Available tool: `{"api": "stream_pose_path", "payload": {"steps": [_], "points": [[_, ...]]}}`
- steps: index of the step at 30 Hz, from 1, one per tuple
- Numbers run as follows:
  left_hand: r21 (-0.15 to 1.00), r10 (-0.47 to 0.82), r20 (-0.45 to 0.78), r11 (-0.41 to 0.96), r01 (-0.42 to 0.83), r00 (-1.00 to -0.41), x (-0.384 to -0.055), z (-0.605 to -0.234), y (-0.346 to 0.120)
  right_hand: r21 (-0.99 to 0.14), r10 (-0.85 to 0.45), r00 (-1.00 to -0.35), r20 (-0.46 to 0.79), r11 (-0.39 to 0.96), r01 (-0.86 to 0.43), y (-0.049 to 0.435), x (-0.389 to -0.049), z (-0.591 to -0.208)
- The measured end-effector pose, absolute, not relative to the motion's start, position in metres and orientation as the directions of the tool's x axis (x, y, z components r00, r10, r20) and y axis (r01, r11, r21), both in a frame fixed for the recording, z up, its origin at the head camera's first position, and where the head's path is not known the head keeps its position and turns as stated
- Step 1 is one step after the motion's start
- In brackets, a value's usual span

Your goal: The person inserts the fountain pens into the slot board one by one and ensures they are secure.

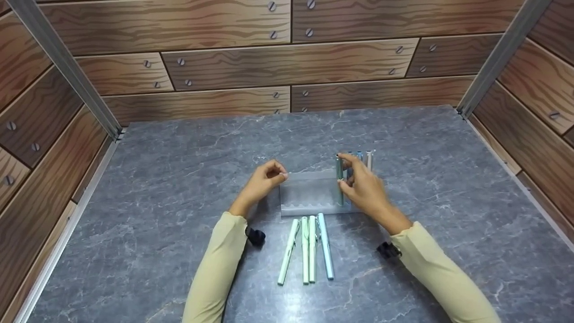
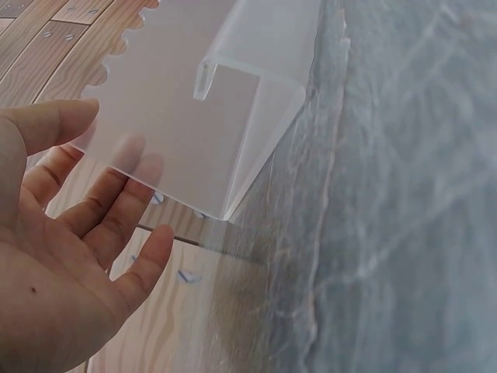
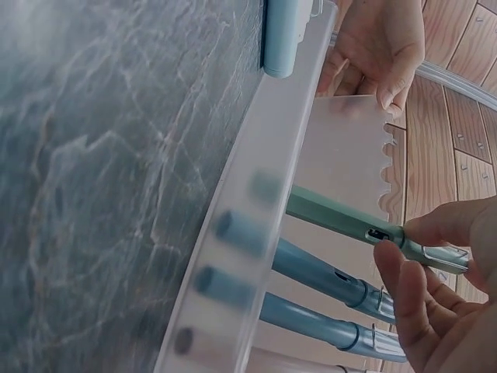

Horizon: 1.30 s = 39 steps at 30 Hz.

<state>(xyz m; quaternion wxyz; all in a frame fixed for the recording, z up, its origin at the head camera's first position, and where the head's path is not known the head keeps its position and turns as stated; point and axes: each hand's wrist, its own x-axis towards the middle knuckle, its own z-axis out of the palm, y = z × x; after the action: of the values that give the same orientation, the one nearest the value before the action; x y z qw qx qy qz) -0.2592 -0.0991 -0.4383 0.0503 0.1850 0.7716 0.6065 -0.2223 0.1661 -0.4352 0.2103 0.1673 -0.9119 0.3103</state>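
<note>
A frosted clear pen stand (image 1: 309, 210) with a scalloped edge sits mid-table. Its upper left corner is held by my left hand (image 1: 262, 183); in the left wrist view the thumb lies before the panel (image 2: 178, 116) and fingertips show through from behind. My right hand (image 1: 367, 188) pinches the upper part of a dark green pen (image 3: 334, 216), which leans in the stand with its lower end behind the front lip. Beside it in the right wrist view rest two blue pens (image 3: 314, 272) and a pale pen (image 3: 291, 362), partly hidden by the right hand in the head view.
In front of the stand, several pens lie on the grey marbled table (image 1: 179, 188): light green pens (image 1: 288, 253) on the left and a light blue pen (image 1: 326, 249) on the right. Wood-patterned walls (image 1: 287, 67) enclose the table's back and sides.
</note>
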Motion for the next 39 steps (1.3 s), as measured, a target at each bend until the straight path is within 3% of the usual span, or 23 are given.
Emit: {"api": "stream_pose_path", "payload": {"steps": [9,16,39], "points": [[0.955,0.355,0.147,0.191,0.226,-0.923,-0.259,-0.438,-0.1,-0.48,-0.166,-0.855,0.491,0.767,-0.425,0.167,-0.222,-0.438],[0.95,0.34,0.162,0.202,0.24,-0.926,-0.28,-0.469,-0.098,-0.484,-0.174,-0.87,0.461,0.773,-0.411,0.168,-0.22,-0.438],[0.944,0.335,0.177,0.21,0.256,-0.926,-0.281,-0.468,-0.099,-0.406,-0.186,-0.853,0.487,0.817,-0.41,0.169,-0.223,-0.436]]}}
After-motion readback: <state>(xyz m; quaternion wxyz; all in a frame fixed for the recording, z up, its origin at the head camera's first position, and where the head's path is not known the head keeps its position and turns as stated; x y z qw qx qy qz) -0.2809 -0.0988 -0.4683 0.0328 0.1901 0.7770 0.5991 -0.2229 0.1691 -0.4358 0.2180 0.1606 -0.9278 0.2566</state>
